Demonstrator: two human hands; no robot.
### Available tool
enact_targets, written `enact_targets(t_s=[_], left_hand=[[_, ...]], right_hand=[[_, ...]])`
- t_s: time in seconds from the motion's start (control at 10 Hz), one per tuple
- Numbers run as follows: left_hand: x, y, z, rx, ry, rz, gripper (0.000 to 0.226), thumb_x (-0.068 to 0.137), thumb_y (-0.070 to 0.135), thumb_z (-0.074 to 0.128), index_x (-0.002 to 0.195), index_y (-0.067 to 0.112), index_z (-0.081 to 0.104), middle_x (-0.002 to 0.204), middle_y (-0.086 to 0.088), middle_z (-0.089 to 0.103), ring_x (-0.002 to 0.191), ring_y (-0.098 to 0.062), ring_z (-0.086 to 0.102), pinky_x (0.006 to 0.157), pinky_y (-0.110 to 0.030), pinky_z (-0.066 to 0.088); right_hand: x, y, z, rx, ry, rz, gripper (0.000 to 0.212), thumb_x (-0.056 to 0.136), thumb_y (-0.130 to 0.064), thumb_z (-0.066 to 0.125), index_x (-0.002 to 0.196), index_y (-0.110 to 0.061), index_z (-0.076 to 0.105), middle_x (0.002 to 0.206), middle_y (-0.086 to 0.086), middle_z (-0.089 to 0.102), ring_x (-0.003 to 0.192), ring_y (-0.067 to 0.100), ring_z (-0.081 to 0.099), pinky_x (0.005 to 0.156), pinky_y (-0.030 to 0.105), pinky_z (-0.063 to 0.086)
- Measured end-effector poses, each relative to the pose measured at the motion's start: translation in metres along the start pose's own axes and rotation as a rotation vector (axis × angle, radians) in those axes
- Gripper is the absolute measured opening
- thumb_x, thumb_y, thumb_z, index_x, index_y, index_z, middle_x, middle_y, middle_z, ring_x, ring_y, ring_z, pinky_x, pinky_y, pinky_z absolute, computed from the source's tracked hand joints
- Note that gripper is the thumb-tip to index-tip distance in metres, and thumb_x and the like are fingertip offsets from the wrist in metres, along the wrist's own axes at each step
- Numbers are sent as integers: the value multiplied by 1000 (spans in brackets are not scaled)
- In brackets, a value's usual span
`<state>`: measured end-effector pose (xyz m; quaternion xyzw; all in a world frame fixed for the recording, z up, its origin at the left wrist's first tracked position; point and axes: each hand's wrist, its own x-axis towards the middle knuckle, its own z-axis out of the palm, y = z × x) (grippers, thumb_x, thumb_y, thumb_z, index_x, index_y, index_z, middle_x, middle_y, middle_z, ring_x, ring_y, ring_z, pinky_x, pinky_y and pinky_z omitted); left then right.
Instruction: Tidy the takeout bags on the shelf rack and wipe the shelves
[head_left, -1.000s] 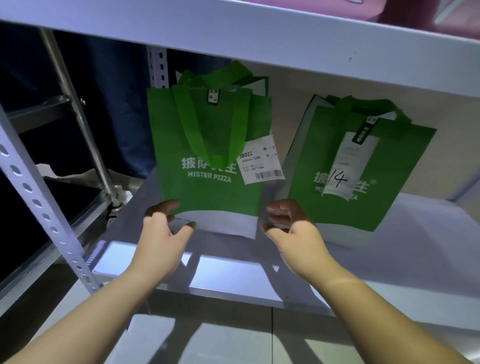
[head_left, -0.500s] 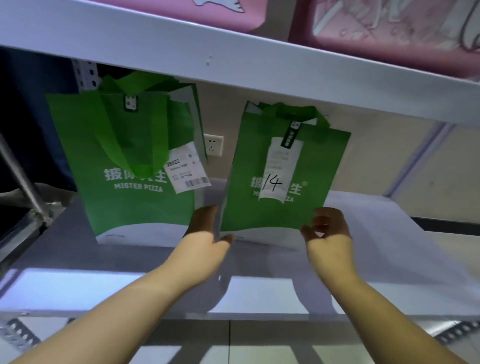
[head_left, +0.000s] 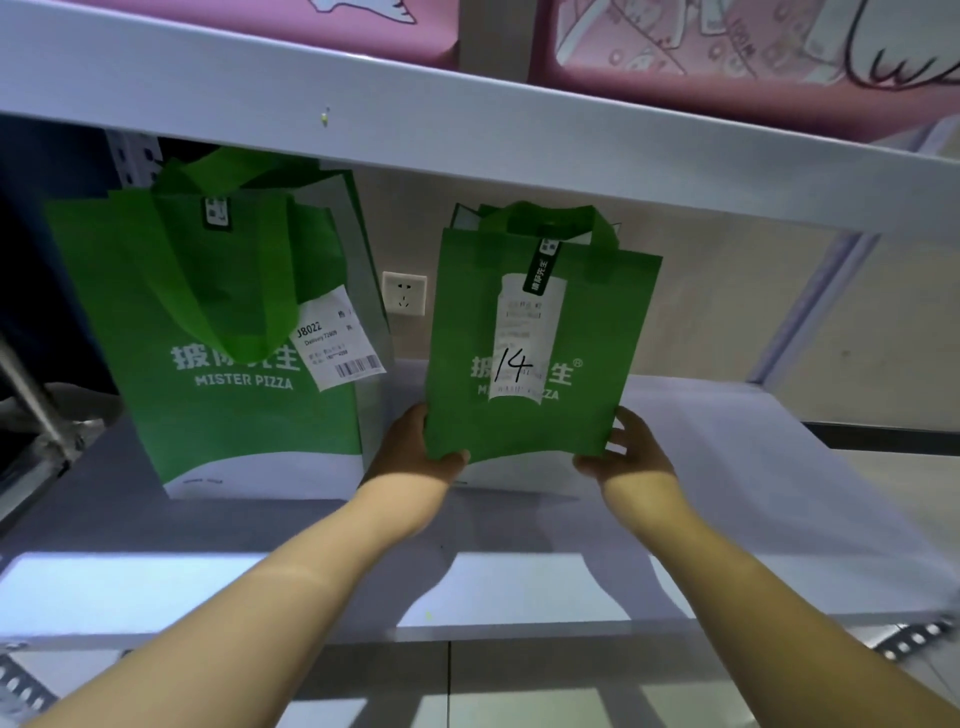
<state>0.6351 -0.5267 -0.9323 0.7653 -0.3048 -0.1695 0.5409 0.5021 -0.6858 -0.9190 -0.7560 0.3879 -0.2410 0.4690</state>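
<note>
Takeout bag 14 (head_left: 597, 338) | left hand (head_left: 415, 452), right hand (head_left: 631, 452) grip base | contents hidden

This looks like the order-pickup corner of a takeout food shop. A wall socket (head_left: 404, 293) sits in a plain beige wall, seen through an open metal shelf rack (head_left: 753, 493). Left of the socket stands a large green bag (head_left: 218, 415) printed MISTER PIZZA, with a barcoded delivery slip (head_left: 340, 338) on it. Right of the socket, a smaller green bag (head_left: 524, 431) of the same brand carries a receipt (head_left: 524, 322) hand-marked 14. Above the socket, the next shelf (head_left: 519, 135) holds pink cartoon-printed packages (head_left: 727, 36). Up and left of the socket is a perforated steel upright (head_left: 130, 161). Below lies tiled floor (head_left: 363, 691).
</note>
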Motion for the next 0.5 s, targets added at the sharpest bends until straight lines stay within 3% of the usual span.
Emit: enact_targets(t_s=[0.1,0.3,0.4,0.5], left_hand=[[-10,-5,0,-4,15,2,42,84,15,64,123,24,48,121,4,57,105,-11,52,87,-23,39],[-36,-18,-7,-13,3,1,55,86,23,64,134,27,39,114,9,63,87,-5,58,76,-21,50],[-41,-21,-9,19,6,-1,61,86,26,64,139,26,34,126,8,56,100,-6,53,84,-24,43],[-41,-19,-11,63,12,4,66,86,29,63,142,25,29,125,13,48,83,2,48,75,-17,39]], right_hand=[[-7,2,-3,122,-12,-3,50,81,7,61,117,-22,44,99,2,56,83,20,57,58,12,47],[-28,9,-8,179,-65,-50,49,81,0,65,115,-29,44,98,-7,57,98,19,57,79,27,45],[-33,10,-9,170,-87,-51,50,82,0,65,118,-27,43,97,-10,57,98,18,57,81,28,43],[-34,6,-11,130,-89,-59,51,82,-2,65,121,-25,44,100,-9,56,95,17,57,80,28,42]])
